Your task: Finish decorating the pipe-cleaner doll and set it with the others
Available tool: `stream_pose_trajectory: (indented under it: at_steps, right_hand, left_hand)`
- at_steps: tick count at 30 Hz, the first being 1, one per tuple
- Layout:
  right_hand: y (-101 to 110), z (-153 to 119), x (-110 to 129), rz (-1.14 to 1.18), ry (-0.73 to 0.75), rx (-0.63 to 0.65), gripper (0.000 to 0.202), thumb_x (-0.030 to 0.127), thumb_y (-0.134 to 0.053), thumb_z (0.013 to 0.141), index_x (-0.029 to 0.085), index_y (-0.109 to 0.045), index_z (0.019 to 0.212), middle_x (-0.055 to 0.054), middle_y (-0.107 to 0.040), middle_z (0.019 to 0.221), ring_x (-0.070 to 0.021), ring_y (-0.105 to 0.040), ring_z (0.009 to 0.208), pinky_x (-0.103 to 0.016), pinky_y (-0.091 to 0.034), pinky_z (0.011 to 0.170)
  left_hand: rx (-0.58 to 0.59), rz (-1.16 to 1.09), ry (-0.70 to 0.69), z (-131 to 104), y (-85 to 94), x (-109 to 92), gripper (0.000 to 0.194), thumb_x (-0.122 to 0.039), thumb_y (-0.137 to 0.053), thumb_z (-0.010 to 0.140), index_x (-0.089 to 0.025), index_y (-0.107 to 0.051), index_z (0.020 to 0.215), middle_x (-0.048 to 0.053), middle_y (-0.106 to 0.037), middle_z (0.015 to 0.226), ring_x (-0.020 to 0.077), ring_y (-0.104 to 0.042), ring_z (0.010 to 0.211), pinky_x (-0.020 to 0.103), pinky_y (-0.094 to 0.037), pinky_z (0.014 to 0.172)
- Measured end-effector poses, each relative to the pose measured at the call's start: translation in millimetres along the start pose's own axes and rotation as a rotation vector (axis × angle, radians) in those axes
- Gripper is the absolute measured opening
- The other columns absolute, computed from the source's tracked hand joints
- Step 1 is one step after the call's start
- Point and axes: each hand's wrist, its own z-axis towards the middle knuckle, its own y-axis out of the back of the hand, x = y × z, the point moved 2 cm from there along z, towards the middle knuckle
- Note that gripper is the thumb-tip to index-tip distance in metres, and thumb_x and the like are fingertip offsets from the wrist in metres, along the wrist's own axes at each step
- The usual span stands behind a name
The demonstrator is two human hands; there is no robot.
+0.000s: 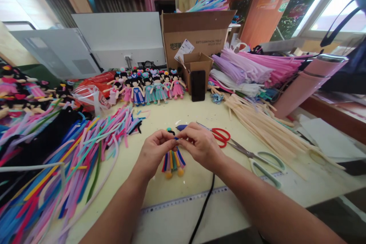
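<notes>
Both hands meet over the middle of the table, fingertips almost touching. A short dark blue piece of pipe cleaner (176,138) is pinched between my left hand (157,148) and my right hand (201,145). Right beneath them lies a small pipe-cleaner doll (173,161) with a striped skirt, round yellow-orange feet and black hair. My fingers cover its upper body, so I cannot tell whether the blue piece touches it. Behind my right hand shows a blue tool with a pointed tip (181,127), mostly hidden.
Red-handled scissors (221,137) and larger pale-green-handled scissors (257,158) lie to the right. A ruler strip (183,199) and black cord (204,207) are in front. Colored pipe cleaners (85,152) fill the left, beige ones (263,129) the right. Finished dolls (147,90) and a phone (198,85) stand behind.
</notes>
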Motion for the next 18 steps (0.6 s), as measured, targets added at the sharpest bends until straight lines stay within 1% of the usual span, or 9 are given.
stream_pose_trajectory:
  at_steps: [7,12,18]
  right_hand:
    - [-0.8,0.6,-0.6,0.017,-0.018,-0.028,0.009,0.012,-0.064,0.081,0.018,-0.067,0.074,0.000,-0.058,0.073,-0.0119,-0.055,0.069,-0.023,-0.042,0.064]
    - [-1.9,0.7,-2.5,0.020,-0.002,-0.055,0.011,0.010,-0.063,0.080,0.018,-0.064,0.072,0.001,-0.056,0.071,-0.0111,-0.052,0.067,-0.022,-0.041,0.063]
    - [-5.5,0.7,-0.9,0.021,0.001,-0.057,0.013,0.010,-0.058,0.081,0.017,-0.058,0.071,0.000,-0.054,0.070,-0.0119,-0.050,0.066,-0.023,-0.040,0.062]
  left_hand:
    - [0.021,-0.059,-0.002,1.3,1.0,3.5,0.025,-0.022,-0.083,0.061,-0.015,-0.062,0.074,-0.001,-0.067,0.060,0.0122,-0.063,0.057,0.022,-0.051,0.059]
    - [0.035,-0.019,-0.006,1.9,1.4,4.9,0.023,-0.022,-0.080,0.064,-0.014,-0.068,0.082,0.001,-0.071,0.068,0.0121,-0.065,0.063,0.023,-0.052,0.065]
    - [-0.005,0.040,-0.056,0.0,0.0,0.2,0.019,-0.021,-0.078,0.063,-0.015,-0.070,0.079,0.001,-0.072,0.068,0.0125,-0.066,0.063,0.023,-0.054,0.065]
